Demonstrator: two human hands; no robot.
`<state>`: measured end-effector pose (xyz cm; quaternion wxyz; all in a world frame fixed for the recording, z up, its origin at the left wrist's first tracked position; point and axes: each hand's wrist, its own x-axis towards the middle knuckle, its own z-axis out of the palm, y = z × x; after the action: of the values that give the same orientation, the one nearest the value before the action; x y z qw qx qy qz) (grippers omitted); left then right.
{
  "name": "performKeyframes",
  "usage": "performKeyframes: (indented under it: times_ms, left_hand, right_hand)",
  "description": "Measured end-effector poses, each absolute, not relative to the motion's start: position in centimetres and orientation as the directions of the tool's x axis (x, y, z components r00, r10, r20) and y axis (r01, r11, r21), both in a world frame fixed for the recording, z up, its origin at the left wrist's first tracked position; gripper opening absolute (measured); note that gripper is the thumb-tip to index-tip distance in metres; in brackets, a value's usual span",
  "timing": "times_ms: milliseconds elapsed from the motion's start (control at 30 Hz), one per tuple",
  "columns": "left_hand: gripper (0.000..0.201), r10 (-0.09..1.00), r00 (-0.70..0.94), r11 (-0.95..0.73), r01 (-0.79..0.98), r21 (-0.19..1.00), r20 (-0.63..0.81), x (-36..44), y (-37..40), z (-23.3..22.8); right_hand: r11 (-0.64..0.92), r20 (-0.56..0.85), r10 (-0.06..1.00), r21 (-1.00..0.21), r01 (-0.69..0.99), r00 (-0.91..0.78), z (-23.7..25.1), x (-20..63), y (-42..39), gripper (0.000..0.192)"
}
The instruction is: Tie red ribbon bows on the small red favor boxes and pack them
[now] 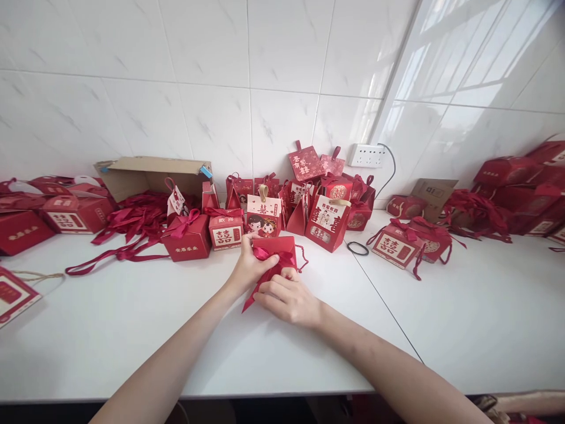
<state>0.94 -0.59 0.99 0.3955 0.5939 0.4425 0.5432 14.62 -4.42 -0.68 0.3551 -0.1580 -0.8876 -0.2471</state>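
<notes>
Near the middle of the white table, a red gift box [276, 242] sits between my hands with a red satin ribbon [249, 299] across its front. My left hand [252, 263] grips the box's left side, its thumb pressing on the ribbon by the bow. My right hand [289, 296] is closed with curled fingers around part of the ribbon at the front of the box; the fingertips are partly hidden. One ribbon tail hangs down to the left below the hands. A thin red cord loop [303, 257] sticks out at the box's right.
Finished-looking red boxes [187, 238] and patterned bags [329, 221] stand behind my hands. Loose ribbons [141, 218] spill from a cardboard box [152, 174] at left. A black elastic ring [357, 248] lies at right. More boxes [512, 182] pile up far right; a power strip [367, 155] is against the tiled wall.
</notes>
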Motion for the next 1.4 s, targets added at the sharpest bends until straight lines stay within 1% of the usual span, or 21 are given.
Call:
performKeyframes:
  times_ms: [67, 167, 233, 267, 300, 367, 433, 467, 533, 567, 633, 667, 733, 800, 867, 967, 1067, 1133, 1200, 1300, 1400]
  left_hand:
    - [0.058, 0.956, 0.016, -0.293, 0.089, 0.952, 0.293, 1.0, -0.6, 1.1]
    - [0.056, 0.955, 0.02, -0.298, 0.077, 0.951, 0.297, 1.0, -0.6, 1.2]
    - [0.057, 0.956, 0.017, -0.292, 0.077, 0.953, 0.291, 0.9, -0.5, 1.2]
    - [0.057, 0.959, 0.021, -0.282, 0.074, 0.957, 0.281, 0.8, -0.5, 1.3]
    - [0.058, 0.964, 0.037, -0.266, 0.067, 0.962, 0.264, 0.8, -0.5, 1.3]
    - [0.059, 0.969, 0.081, -0.237, 0.056, 0.97, 0.232, 0.7, -0.6, 1.4]
    - [0.058, 0.969, 0.11, -0.228, 0.069, 0.971, 0.22, 0.7, -0.7, 1.5]
    - [0.057, 0.968, 0.111, -0.233, 0.082, 0.969, 0.223, 0.8, -0.7, 1.5]
    - [0.055, 0.961, 0.093, -0.268, 0.111, 0.957, 0.259, 0.8, -0.7, 1.3]
    - [0.054, 0.952, 0.087, -0.303, 0.12, 0.945, 0.294, 0.7, -0.7, 1.1]
    - [0.051, 0.911, 0.081, -0.413, 0.127, 0.902, 0.405, 0.5, -0.6, 0.8]
    - [0.047, 0.879, 0.08, -0.476, 0.123, 0.871, 0.469, 0.3, -0.5, 0.6]
    - [0.037, 0.811, 0.09, -0.585, 0.108, 0.804, 0.578, -0.1, -0.2, 0.4]
    - [0.032, 0.774, 0.097, -0.634, 0.111, 0.766, 0.626, -0.5, 0.1, 0.3]
    - [0.031, 0.781, 0.103, -0.625, 0.133, 0.769, 0.616, -0.8, 0.4, 0.3]
    - [0.035, 0.814, 0.155, -0.58, 0.138, 0.803, 0.56, -1.0, 0.6, 0.2]
    - [0.041, 0.795, 0.232, -0.601, 0.178, 0.779, 0.56, -1.2, 0.7, 0.1]
    - [0.044, 0.75, 0.253, -0.661, 0.263, 0.703, 0.611, -1.3, 0.7, 0.1]
    - [0.041, 0.69, 0.266, -0.72, 0.346, 0.602, 0.673, -1.4, 0.7, 0.1]
    - [0.023, 0.62, 0.274, -0.764, 0.426, 0.485, 0.735, -1.5, 0.7, 0.4]
    - [0.01, 0.579, 0.265, -0.774, 0.477, 0.417, 0.771, -1.6, 0.7, 0.8]
  right_hand:
    - [0.846, 0.708, 0.068, 0.332, 0.417, -0.703, -0.6, 14.5, -4.5, 0.03]
    - [0.872, 0.695, 0.052, 0.319, 0.372, -0.717, -0.5, 14.5, -4.4, 0.025]
    - [0.894, 0.734, 0.052, 0.268, 0.359, -0.677, -0.1, 14.9, -4.3, 0.019]
    - [0.9, 0.779, 0.076, 0.214, 0.378, -0.623, 0.1, 15.2, -4.2, 0.018]
    - [0.897, 0.831, 0.131, 0.133, 0.422, -0.541, 0.4, 15.6, -4.1, 0.017]
    - [0.835, 0.894, 0.312, -0.098, 0.541, -0.32, 1.0, 16.5, -3.6, 0.019]
    - [0.729, 0.854, 0.502, -0.335, 0.597, -0.134, 1.4, 17.3, -2.9, 0.023]
    - [0.683, 0.805, 0.586, -0.434, 0.587, -0.087, 1.5, 17.5, -2.5, 0.024]
    - [0.613, 0.681, 0.729, -0.604, 0.509, -0.07, 1.6, 17.8, -2.0, 0.023]
    - [0.579, 0.616, 0.783, -0.678, 0.452, -0.08, 1.5, 17.8, -1.8, 0.022]
    - [0.512, 0.509, 0.855, -0.794, 0.328, -0.104, 1.3, 17.6, -1.6, 0.023]
    - [0.485, 0.472, 0.874, -0.83, 0.274, -0.116, 1.3, 17.6, -1.6, 0.024]
    - [0.454, 0.435, 0.891, -0.865, 0.215, -0.133, 1.2, 17.5, -1.6, 0.026]
    - [0.445, 0.424, 0.895, -0.87, 0.211, -0.142, 1.2, 17.6, -1.6, 0.025]
    - [0.449, 0.425, 0.893, -0.861, 0.241, -0.145, 1.3, 17.7, -1.6, 0.024]
    - [0.444, 0.424, 0.896, -0.844, 0.3, -0.135, 1.4, 17.9, -1.5, 0.026]
    - [0.434, 0.419, 0.901, -0.846, 0.31, -0.116, 1.3, 18.1, -1.3, 0.019]
    - [0.434, 0.417, 0.901, -0.854, 0.288, -0.121, 1.2, 18.2, -1.1, 0.017]
    - [0.433, 0.413, 0.901, -0.861, 0.267, -0.131, 1.2, 18.3, -1.0, 0.018]
    - [0.422, 0.397, 0.906, -0.874, 0.241, -0.144, 1.3, 18.4, -0.9, 0.019]
    - [0.411, 0.383, 0.91, -0.882, 0.23, -0.159, 1.4, 18.6, -0.9, 0.02]
